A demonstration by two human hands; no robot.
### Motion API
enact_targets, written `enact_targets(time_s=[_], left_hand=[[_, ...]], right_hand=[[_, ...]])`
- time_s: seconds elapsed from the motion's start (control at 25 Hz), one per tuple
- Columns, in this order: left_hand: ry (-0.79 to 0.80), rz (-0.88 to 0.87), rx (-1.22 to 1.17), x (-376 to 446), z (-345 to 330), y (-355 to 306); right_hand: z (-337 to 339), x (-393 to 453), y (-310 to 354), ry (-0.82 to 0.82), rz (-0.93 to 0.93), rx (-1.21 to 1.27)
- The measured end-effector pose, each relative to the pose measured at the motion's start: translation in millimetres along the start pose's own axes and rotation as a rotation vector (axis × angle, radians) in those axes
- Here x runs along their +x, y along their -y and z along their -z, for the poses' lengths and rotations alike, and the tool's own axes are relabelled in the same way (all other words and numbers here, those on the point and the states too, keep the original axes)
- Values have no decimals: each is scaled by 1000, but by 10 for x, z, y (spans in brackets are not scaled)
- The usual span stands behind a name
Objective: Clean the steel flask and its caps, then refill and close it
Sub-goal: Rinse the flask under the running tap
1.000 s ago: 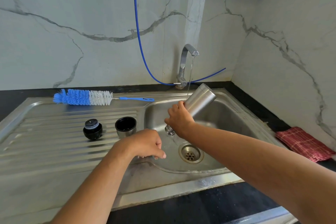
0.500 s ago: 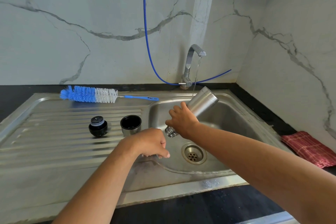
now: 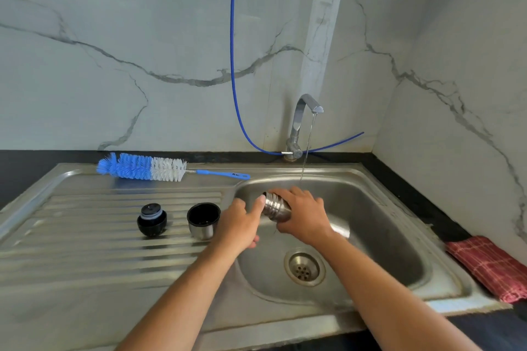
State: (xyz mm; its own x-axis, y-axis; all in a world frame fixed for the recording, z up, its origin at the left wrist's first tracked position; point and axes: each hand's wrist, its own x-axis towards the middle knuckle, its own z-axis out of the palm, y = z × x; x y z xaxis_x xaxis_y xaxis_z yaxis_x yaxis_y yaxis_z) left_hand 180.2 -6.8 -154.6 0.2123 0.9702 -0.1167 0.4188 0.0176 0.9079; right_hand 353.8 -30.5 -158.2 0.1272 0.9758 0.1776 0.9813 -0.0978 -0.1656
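Marble-veined wall behind, black counter around a steel sink with ribbed drainboard. Thin water stream from tap; blue hose hanging beside it. On the drainboard: bristly blue-white brush, domed black stopper, round steel cup. Red checked cloth at right. Over the basin, ridged steel flask lying sideways, gripped by right hand; left hand, fingers curled, thumb touching the flask's mouth.
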Motion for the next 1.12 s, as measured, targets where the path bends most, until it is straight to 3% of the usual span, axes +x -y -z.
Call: enact_targets(time_s=[0.08,0.24,0.44,0.52,0.64,0.72,0.8,0.92,1.12], left_hand=[[20,36,-19,76,-73,-54],[56,32,-101,231,-225,-214],[-148,-88,-46,425,-291,-377],[-283,-64,-26,480,-229,-421],[-447,-75,-139,523,-175,-415],[-500,-99,-241,479,-214,-438],[-533,-134,-306,430,-249,-499],[-545,-145,-305,413,-275,-534],[-550,57,-498,498,-452,-357]], right_hand=[[-43,-17,-74,-10,-39,144],[-28,-2,-131,-24,19,168],[157,85,-367,92,-15,412],[331,213,-613,50,-218,694],[264,447,-824,-163,-794,1118],[51,528,-736,-12,-935,1365],[-133,612,-648,118,-885,1632],[-175,666,-587,81,-756,1911],[-156,692,-542,-40,-652,1957]])
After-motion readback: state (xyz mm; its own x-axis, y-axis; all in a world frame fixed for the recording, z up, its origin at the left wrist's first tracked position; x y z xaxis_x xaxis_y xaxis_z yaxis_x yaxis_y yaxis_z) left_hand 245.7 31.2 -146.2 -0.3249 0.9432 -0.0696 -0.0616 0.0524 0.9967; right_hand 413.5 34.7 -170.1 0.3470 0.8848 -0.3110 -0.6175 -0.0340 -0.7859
